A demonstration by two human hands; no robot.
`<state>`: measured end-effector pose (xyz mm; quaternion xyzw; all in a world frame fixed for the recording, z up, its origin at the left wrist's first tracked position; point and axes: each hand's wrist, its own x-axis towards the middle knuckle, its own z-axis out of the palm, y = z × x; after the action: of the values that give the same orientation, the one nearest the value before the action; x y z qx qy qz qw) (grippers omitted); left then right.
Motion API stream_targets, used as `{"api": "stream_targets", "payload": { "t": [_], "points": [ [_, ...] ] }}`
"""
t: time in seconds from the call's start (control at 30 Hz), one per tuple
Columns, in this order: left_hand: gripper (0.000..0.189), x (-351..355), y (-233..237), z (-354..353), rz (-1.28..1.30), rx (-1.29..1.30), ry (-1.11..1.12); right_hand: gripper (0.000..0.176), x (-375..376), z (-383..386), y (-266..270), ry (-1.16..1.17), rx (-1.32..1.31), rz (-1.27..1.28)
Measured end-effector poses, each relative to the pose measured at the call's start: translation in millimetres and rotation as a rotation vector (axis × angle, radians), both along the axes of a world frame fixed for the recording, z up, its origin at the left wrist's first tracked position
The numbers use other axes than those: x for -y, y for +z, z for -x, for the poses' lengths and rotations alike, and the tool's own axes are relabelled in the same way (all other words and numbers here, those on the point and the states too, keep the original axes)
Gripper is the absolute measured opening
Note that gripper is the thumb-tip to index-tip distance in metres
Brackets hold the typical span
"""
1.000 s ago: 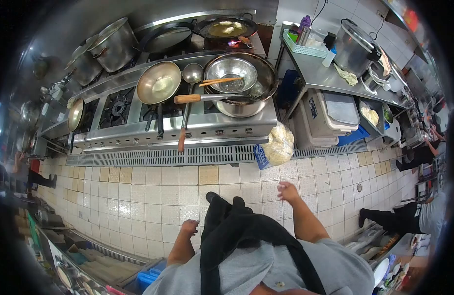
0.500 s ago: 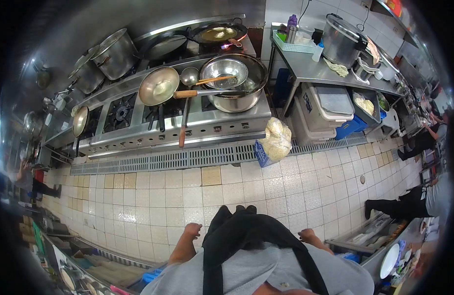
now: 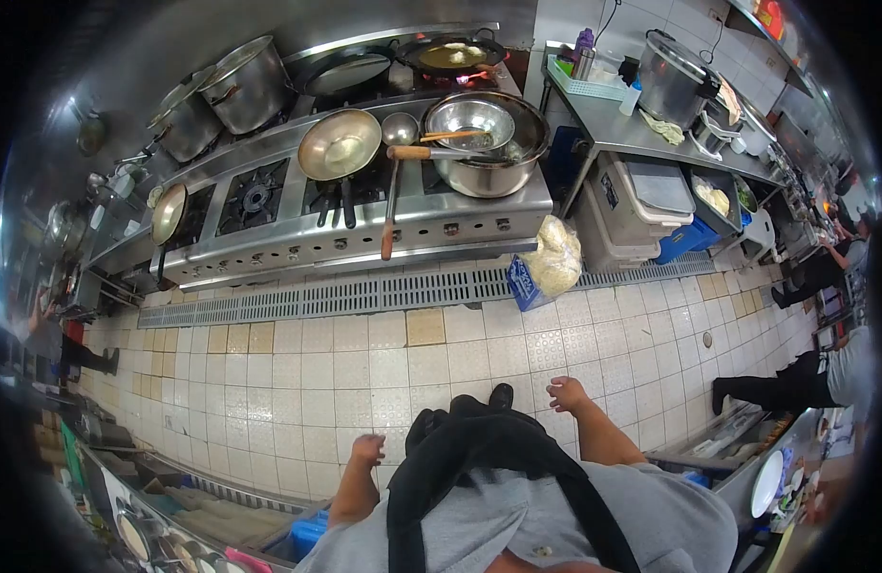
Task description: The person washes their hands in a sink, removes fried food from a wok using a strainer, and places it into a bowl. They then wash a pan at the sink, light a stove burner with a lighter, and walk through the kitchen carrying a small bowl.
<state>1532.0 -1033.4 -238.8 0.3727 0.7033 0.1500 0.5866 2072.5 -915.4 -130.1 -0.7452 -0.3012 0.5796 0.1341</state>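
My left hand (image 3: 367, 450) hangs beside my body over the tiled floor, loosely open and holding nothing. Forward of my body on the other side is my right hand (image 3: 567, 393), its fingers slightly bent and apart, with nothing in them. Neither hand touches anything. Ahead stands a steel stove (image 3: 297, 250). On it rest a frying pan (image 3: 340, 145), a ladle (image 3: 390, 205) with a wooden handle, and a perforated strainer (image 3: 460, 119) over a large steel pot (image 3: 488, 179). At the back, a wok (image 3: 431, 54) holds oil and pale pieces of food.
A bag of pale shreds (image 3: 555, 258) with a blue box stands on the floor by the drain grate (image 3: 364, 296). Plastic bins (image 3: 617, 215) sit under a steel table (image 3: 594, 124). A rice cooker (image 3: 672, 81) is on top. Other people (image 3: 789, 382) stand at both sides.
My right hand has swung forward, away from my body. My feet have stepped, and the stove and bag have shifted up and right in view.
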Motion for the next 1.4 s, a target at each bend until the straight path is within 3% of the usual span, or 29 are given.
{"api": "stream_targets", "payload": {
  "t": [0.07,0.1,0.17,0.2,0.27,0.33,0.37,0.4,0.47,0.5,0.53,0.57,0.63,0.77,0.83,1.0,1.27,1.3,1.33,1.4],
  "points": [
    [0.039,49,-39,27,-0.073,0.02,-0.115,0.045,5,6,-4,0.042,-0.004,0.013],
    [0.041,63,-30,29,-0.008,-0.017,-0.146,0.045,12,6,-10,0.044,-0.004,0.019],
    [0.048,71,0,30,-0.185,-0.502,-0.849,0.043,30,7,-23,0.108,0.025,0.055],
    [0.05,74,10,24,0.036,-0.376,-0.587,0.041,41,4,-28,0.143,0.036,0.091],
    [0.053,81,13,25,0.25,-0.241,-0.321,0.038,58,1,-29,0.193,0.067,0.213],
    [0.05,91,5,30,-0.154,-0.455,-0.762,0.035,72,-1,-28,0.205,0.103,0.336],
    [0.05,86,10,24,-0.155,-0.45,-0.762,0.034,77,0,-25,0.185,0.123,0.343],
    [0.049,78,8,20,0.098,-0.245,-0.387,0.03,84,-1,-25,0.132,0.153,0.303],
    [0.04,67,-7,25,-0.199,-0.497,-0.861,0.034,86,-4,-25,0.107,0.138,0.305],
    [0.04,58,-14,23,-0.199,-0.495,-0.86,0.04,86,-7,-25,0.084,0.12,0.305],
    [0.039,50,-20,24,-0.152,-0.38,-0.682,0.04,86,-8,-26,0.083,0.12,0.305],
    [0.038,37,-1,17,-0.042,-0.188,-0.343,0.042,84,-8,-28,0.079,0.09,0.289],
    [0.037,14,34,0,0.089,0.006,0.043,0.044,83,-9,-31,0.072,0.059,0.27],
    [0.038,-20,45,-6,0.138,0.079,0.228,0.042,86,0,-21,-0.005,0.07,0.18],
    [0.039,-26,44,-3,0.007,-0.054,0.018,0.039,89,4,-14,-0.058,0.062,0.141],
    [0.037,-28,47,-8,0.143,0.054,0.208,0.04,107,-4,-24,-0.083,0.048,0.218],
    [0.035,0,51,-12,0.334,0.036,0.21,0.025,114,0,-6,-0.02,0.124,0.305],
    [0.035,6,33,-4,0.335,0.036,0.211,0.023,111,1,-4,-0.006,0.11,0.3],
    [0.034,19,-10,13,0.172,0.027,0.065,0.023,109,0,-6,-0.005,0.11,0.301],
    [0.033,21,-10,14,0.008,0.017,-0.078,0.023,101,-1,-13,0.096,0.086,0.25]
  ]
}}
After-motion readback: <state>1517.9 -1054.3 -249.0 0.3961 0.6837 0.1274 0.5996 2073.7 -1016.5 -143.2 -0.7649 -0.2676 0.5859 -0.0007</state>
